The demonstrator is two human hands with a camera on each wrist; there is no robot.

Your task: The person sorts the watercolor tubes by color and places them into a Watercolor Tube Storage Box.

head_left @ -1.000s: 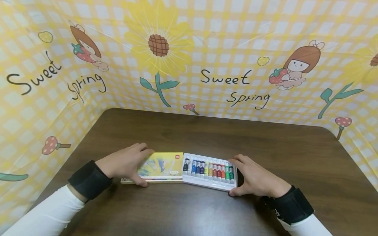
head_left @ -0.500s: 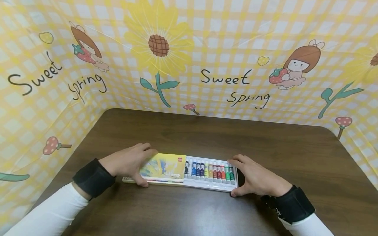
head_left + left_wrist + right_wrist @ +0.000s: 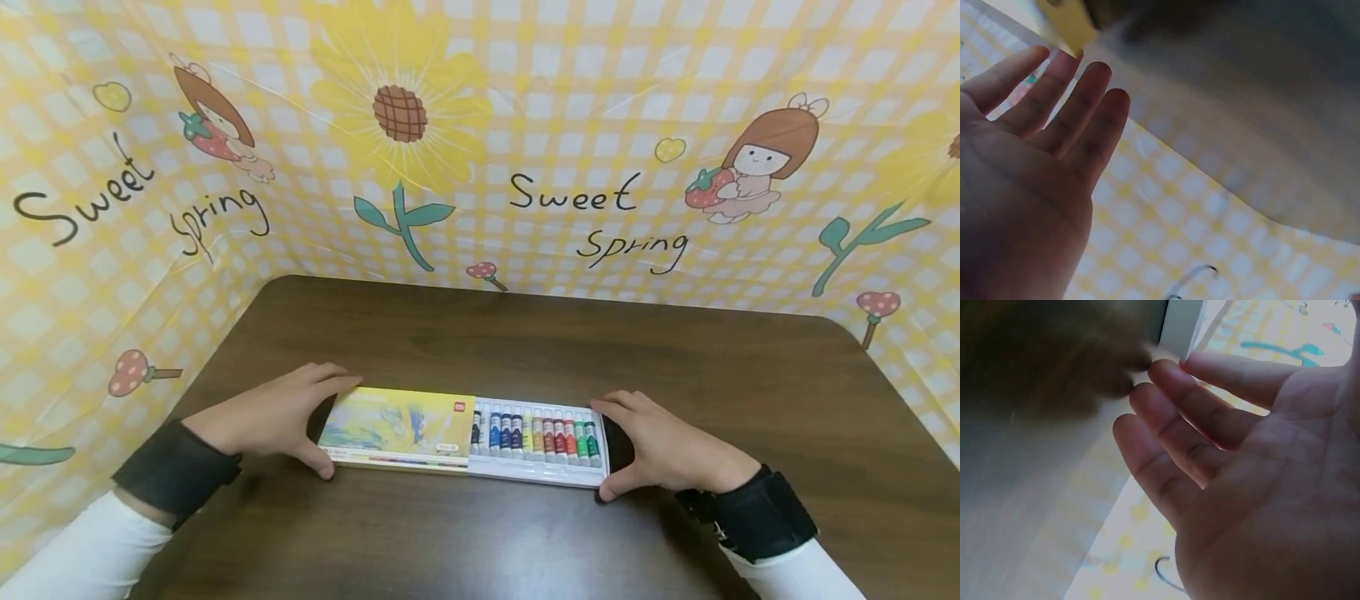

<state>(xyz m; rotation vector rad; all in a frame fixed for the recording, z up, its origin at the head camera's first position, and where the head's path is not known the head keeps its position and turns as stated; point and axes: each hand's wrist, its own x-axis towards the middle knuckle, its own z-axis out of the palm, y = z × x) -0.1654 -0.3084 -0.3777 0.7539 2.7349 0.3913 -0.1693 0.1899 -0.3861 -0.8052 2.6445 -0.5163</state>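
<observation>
A flat yellow paint box sleeve [image 3: 397, 429] lies on the table, printed with a pale painted picture. Out of its right end sticks a white tray [image 3: 528, 472] of small paint tubes [image 3: 549, 435] in several colours. The black tube is partly under the sleeve. My left hand [image 3: 273, 417] holds the sleeve's left end, fingertips at the far edge and thumb at the near corner. Across the tray's right end, my right hand [image 3: 667, 446] grips between thumb and fingers. In the left wrist view the fingertips meet a yellow corner [image 3: 1069, 31]; the thumb is not seen there.
The dark wooden table [image 3: 480, 342] extends behind and in front of the box. A yellow checked cloth [image 3: 540, 108] with sunflowers and lettering stands as a wall at the back and sides. Both wrists carry black bands [image 3: 180, 471].
My left hand has slid from the middle of the sleeve to its left end. The tray has gone slightly further into the sleeve, and the two line up straighter. My right hand keeps its place.
</observation>
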